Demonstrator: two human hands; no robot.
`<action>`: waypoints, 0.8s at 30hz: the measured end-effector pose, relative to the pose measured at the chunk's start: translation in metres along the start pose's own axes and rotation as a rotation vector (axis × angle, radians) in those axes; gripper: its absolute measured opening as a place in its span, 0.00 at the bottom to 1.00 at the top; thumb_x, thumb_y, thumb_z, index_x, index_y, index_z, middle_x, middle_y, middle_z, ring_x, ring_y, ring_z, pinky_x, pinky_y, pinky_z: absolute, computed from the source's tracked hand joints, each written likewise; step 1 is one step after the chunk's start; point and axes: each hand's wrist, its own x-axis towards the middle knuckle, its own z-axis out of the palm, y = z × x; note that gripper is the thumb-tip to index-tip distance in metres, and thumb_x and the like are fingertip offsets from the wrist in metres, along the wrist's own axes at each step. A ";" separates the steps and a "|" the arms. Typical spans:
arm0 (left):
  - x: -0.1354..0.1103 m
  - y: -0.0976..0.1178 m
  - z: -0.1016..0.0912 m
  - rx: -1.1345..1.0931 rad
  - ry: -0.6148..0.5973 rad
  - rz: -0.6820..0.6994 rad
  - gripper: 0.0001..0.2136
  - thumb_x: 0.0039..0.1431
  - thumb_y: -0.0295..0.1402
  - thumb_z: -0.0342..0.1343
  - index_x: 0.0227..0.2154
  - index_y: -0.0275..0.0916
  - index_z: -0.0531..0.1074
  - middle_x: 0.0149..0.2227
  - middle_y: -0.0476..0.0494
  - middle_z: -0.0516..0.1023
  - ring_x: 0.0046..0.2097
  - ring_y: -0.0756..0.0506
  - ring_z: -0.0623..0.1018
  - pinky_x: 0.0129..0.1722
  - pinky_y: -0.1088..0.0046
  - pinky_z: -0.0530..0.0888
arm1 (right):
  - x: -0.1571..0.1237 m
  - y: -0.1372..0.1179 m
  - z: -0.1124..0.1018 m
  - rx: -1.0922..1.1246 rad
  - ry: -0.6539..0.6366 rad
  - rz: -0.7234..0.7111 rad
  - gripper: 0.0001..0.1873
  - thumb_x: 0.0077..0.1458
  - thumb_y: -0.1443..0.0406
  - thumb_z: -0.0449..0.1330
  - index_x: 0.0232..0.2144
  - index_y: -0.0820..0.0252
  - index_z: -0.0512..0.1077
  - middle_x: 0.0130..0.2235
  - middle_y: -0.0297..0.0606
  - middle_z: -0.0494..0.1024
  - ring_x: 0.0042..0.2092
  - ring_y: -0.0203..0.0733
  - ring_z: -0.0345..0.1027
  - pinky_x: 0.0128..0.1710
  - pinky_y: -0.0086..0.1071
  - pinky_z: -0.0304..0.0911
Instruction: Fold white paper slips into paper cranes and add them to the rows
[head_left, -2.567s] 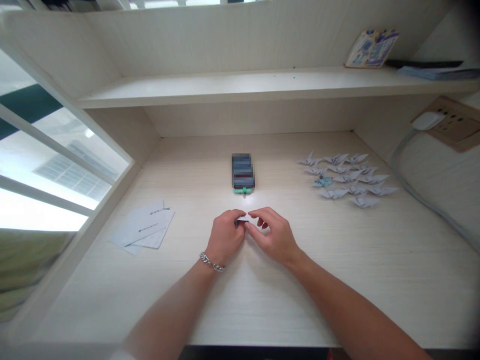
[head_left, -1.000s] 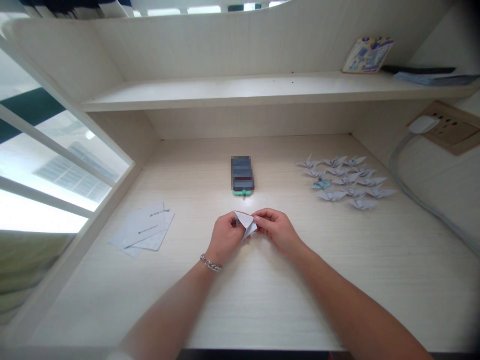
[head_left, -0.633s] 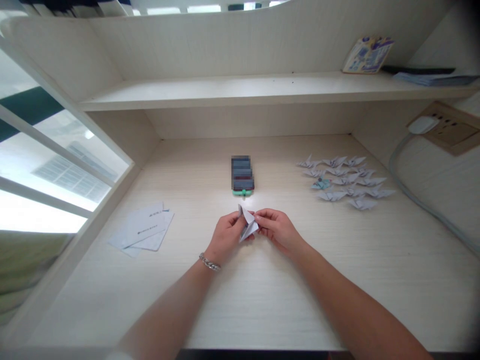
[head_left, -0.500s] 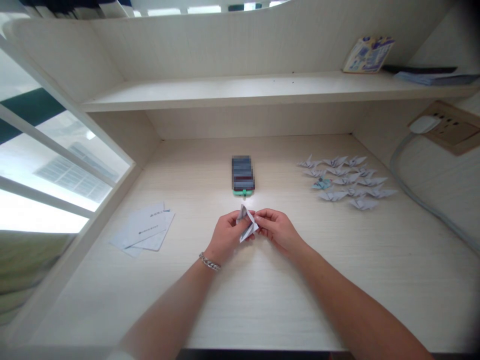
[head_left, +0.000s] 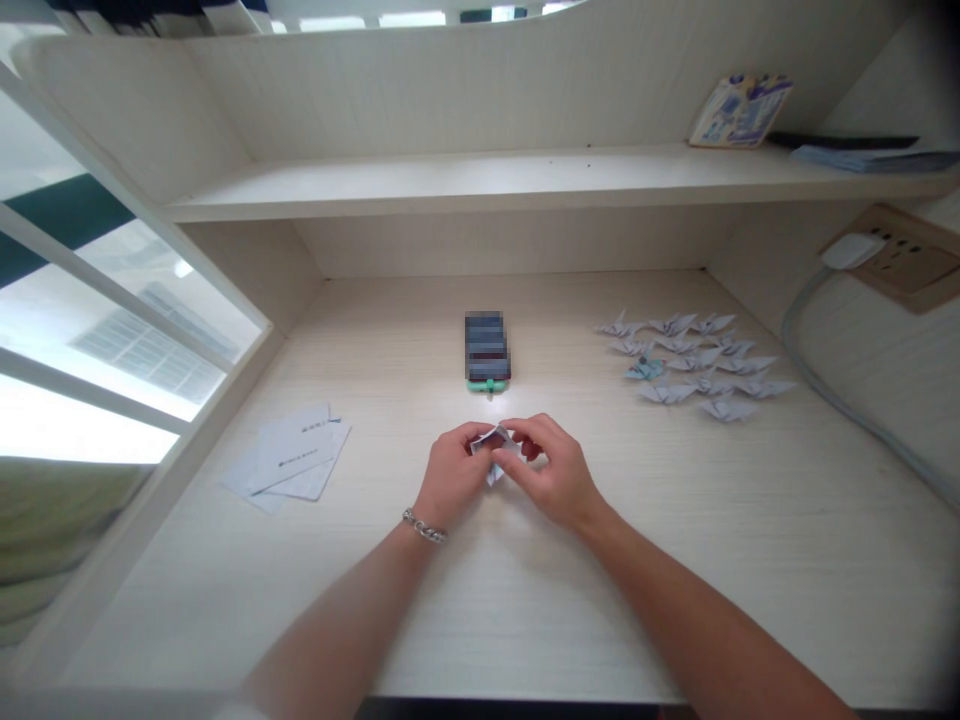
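A small piece of folded white paper (head_left: 495, 443) is pinched between my left hand (head_left: 453, 473) and my right hand (head_left: 550, 468), just in front of the phone. The fingers of both hands close over it and hide most of it, though a pointed tip (head_left: 493, 475) shows beneath them. A chain bracelet (head_left: 424, 526) circles my left wrist. Farther right on the pale wooden desk (head_left: 420, 620) lies a group of several paper cranes (head_left: 694, 365), and one small blue-green crane (head_left: 644, 369) sits among them.
A phone (head_left: 487, 350), blurred, stands on a green base at the desk's back. Several white paper sheets (head_left: 289, 457) lie at left, beside a window (head_left: 105, 330). A shelf (head_left: 480, 180) runs overhead. A wall socket (head_left: 896, 262) with a plugged-in cable (head_left: 825, 365) is at right.
My right hand has moved left and over the paper, and both hands have closed on it. The paper no longer stands up as an open triangle and is now mostly hidden.
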 end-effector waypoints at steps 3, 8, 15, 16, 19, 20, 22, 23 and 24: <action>-0.002 0.001 0.000 0.141 0.008 0.023 0.11 0.51 0.30 0.51 0.36 0.39 0.75 0.37 0.46 0.78 0.38 0.47 0.75 0.38 0.75 0.69 | -0.002 -0.002 0.002 -0.067 0.069 -0.052 0.11 0.51 0.67 0.56 0.37 0.54 0.74 0.35 0.38 0.72 0.31 0.37 0.64 0.33 0.32 0.62; -0.004 -0.001 0.002 0.251 -0.020 0.031 0.11 0.51 0.31 0.50 0.35 0.40 0.75 0.35 0.47 0.78 0.34 0.48 0.75 0.34 0.76 0.69 | -0.002 0.004 0.004 -0.048 0.112 -0.047 0.10 0.50 0.71 0.54 0.34 0.56 0.73 0.34 0.37 0.74 0.33 0.38 0.66 0.28 0.30 0.62; -0.004 -0.002 0.001 0.303 -0.063 0.047 0.12 0.52 0.31 0.48 0.35 0.40 0.75 0.31 0.47 0.78 0.31 0.49 0.73 0.31 0.76 0.67 | -0.003 0.003 0.002 -0.083 0.145 -0.046 0.10 0.53 0.67 0.53 0.36 0.56 0.73 0.36 0.38 0.76 0.35 0.40 0.68 0.28 0.31 0.64; -0.004 -0.002 0.000 0.310 -0.060 0.048 0.12 0.52 0.31 0.48 0.35 0.40 0.75 0.31 0.47 0.78 0.31 0.49 0.73 0.32 0.76 0.67 | -0.003 0.003 0.002 -0.096 0.146 -0.053 0.10 0.53 0.67 0.53 0.35 0.56 0.73 0.36 0.38 0.76 0.35 0.40 0.68 0.29 0.31 0.65; -0.004 -0.002 0.000 0.331 -0.053 0.048 0.12 0.51 0.29 0.48 0.35 0.40 0.75 0.32 0.47 0.78 0.32 0.48 0.73 0.33 0.76 0.67 | -0.003 0.004 0.001 -0.139 0.141 -0.073 0.10 0.53 0.66 0.53 0.35 0.56 0.73 0.36 0.39 0.77 0.35 0.42 0.69 0.30 0.33 0.65; -0.004 -0.002 0.000 0.339 -0.050 0.050 0.12 0.51 0.29 0.48 0.35 0.40 0.75 0.33 0.47 0.78 0.32 0.48 0.74 0.34 0.75 0.67 | -0.003 0.005 0.001 -0.150 0.137 -0.078 0.09 0.53 0.66 0.53 0.35 0.56 0.73 0.36 0.39 0.77 0.36 0.42 0.69 0.30 0.33 0.65; -0.004 -0.002 -0.001 0.358 -0.041 0.061 0.13 0.50 0.28 0.48 0.36 0.40 0.75 0.33 0.47 0.78 0.34 0.48 0.74 0.35 0.75 0.67 | -0.004 0.006 0.001 -0.161 0.133 -0.085 0.09 0.52 0.67 0.53 0.34 0.56 0.73 0.36 0.38 0.77 0.35 0.42 0.69 0.31 0.33 0.66; -0.004 -0.002 -0.001 0.369 -0.035 0.065 0.13 0.50 0.28 0.48 0.36 0.41 0.75 0.34 0.47 0.78 0.34 0.47 0.74 0.36 0.75 0.67 | -0.004 0.006 0.001 -0.161 0.133 -0.084 0.10 0.52 0.68 0.53 0.34 0.56 0.73 0.35 0.38 0.77 0.35 0.42 0.69 0.31 0.33 0.66; -0.004 -0.002 -0.001 0.382 -0.031 0.068 0.13 0.50 0.27 0.48 0.37 0.41 0.75 0.34 0.47 0.78 0.34 0.47 0.74 0.36 0.75 0.68 | -0.004 0.006 0.001 -0.159 0.133 -0.081 0.10 0.52 0.69 0.53 0.33 0.55 0.73 0.35 0.38 0.77 0.35 0.42 0.69 0.31 0.34 0.66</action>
